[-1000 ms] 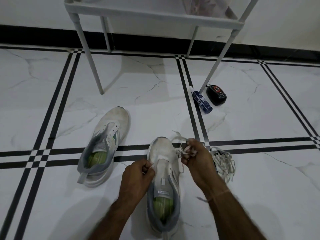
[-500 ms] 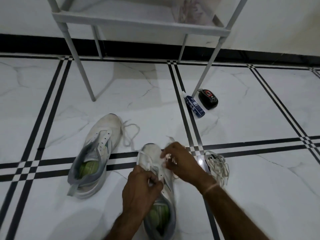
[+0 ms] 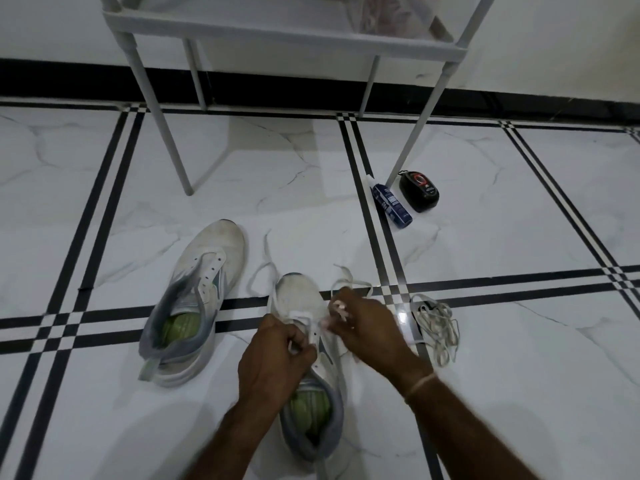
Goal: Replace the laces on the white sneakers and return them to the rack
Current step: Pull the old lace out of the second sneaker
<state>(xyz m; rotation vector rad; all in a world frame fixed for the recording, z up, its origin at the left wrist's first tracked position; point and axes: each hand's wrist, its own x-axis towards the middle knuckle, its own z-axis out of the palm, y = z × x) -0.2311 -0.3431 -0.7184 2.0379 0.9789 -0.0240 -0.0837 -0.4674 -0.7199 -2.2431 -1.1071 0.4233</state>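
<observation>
Two white sneakers with green insoles lie on the marble floor. The left sneaker (image 3: 204,292) has no lace in its eyelets. Over the right sneaker (image 3: 301,299) both my hands work a white lace (image 3: 349,284). My left hand (image 3: 273,358) pinches the lace at the shoe's left eyelets. On the right side my right hand (image 3: 367,327) pinches the other stretch of lace, whose loose end loops past the toe. A second lace end (image 3: 261,271) trails on the floor between the shoes. The white rack (image 3: 277,29) stands at the back.
A tangled pile of white laces (image 3: 438,327) lies right of my right hand. A blue bottle (image 3: 389,204) lies on its side beside a black round case (image 3: 419,190) by the rack's front right leg (image 3: 420,123). The rack's left leg (image 3: 162,129) stands beyond the left sneaker.
My right hand has come in from the shoe's right side to its eyelets, and my left hand moved up the tongue. A lace end now lies on the floor between the sneakers.
</observation>
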